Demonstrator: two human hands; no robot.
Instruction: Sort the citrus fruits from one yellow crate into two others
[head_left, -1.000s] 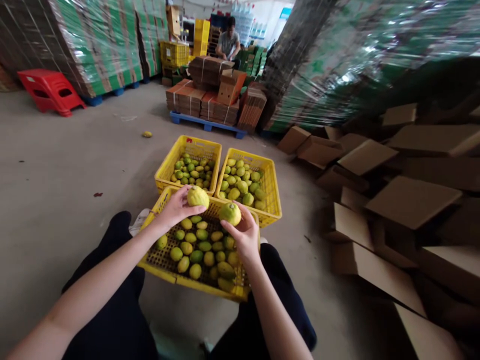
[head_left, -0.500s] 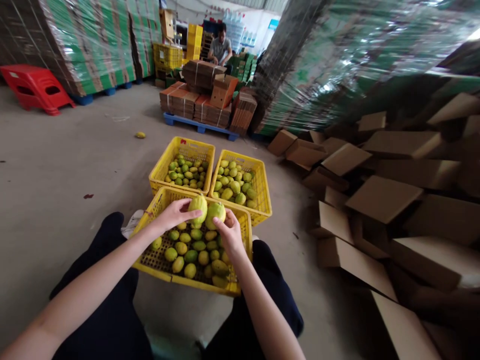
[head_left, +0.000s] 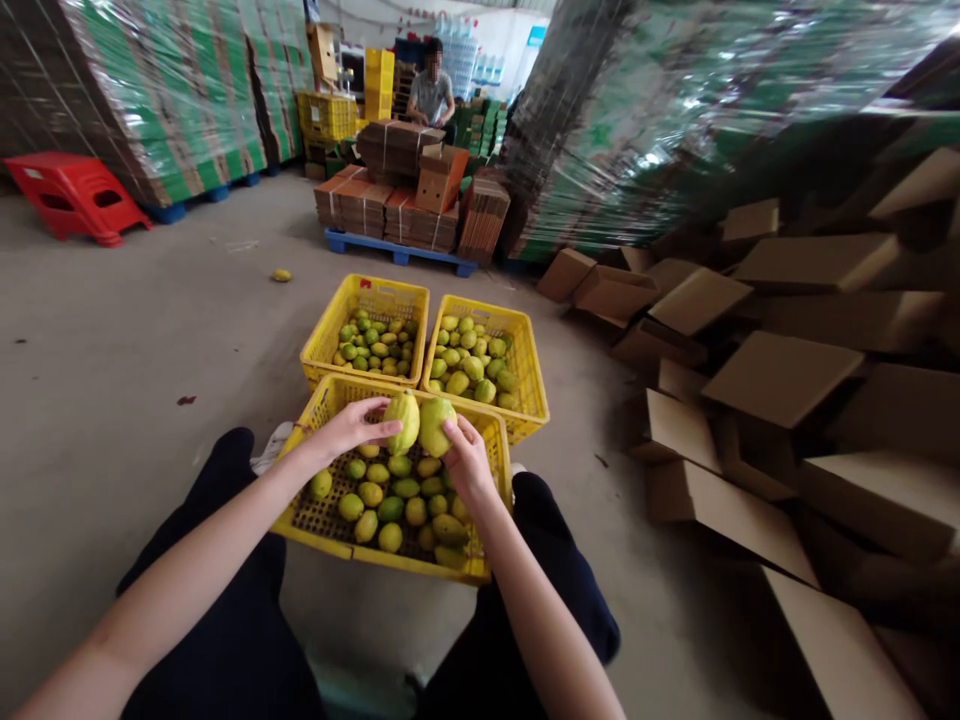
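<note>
My left hand point(head_left: 358, 426) is closed around a large, ridged yellow-green lemon point(head_left: 403, 423), held upright with the thumb across its near side. Right beside it, a smoother, rounder yellow-green lemon point(head_left: 436, 427) is gripped in my right hand point(head_left: 468, 452), thumb on its side. Both fruits hang over the far part of the nearest yellow crate point(head_left: 341, 552), which stands between my knees. Inside that crate lie several green and yellow lemons point(head_left: 391, 508) on a perforated bottom. My fingers behind the held fruits are partly hidden.
Two more yellow crates of fruit, left point(head_left: 315, 365) and right point(head_left: 536, 400), adjoin the near one. Cardboard boxes point(head_left: 784, 385) are heaped on the right. Flattened cartons point(head_left: 420, 222) sit on a blue pallet point(head_left: 401, 255), with a person point(head_left: 432, 95) behind. A red stool point(head_left: 79, 195) stands left.
The view has shifted slightly. Both hands still hold their lemons; the right-hand lemon is turned a little, with its tip less visible.
</note>
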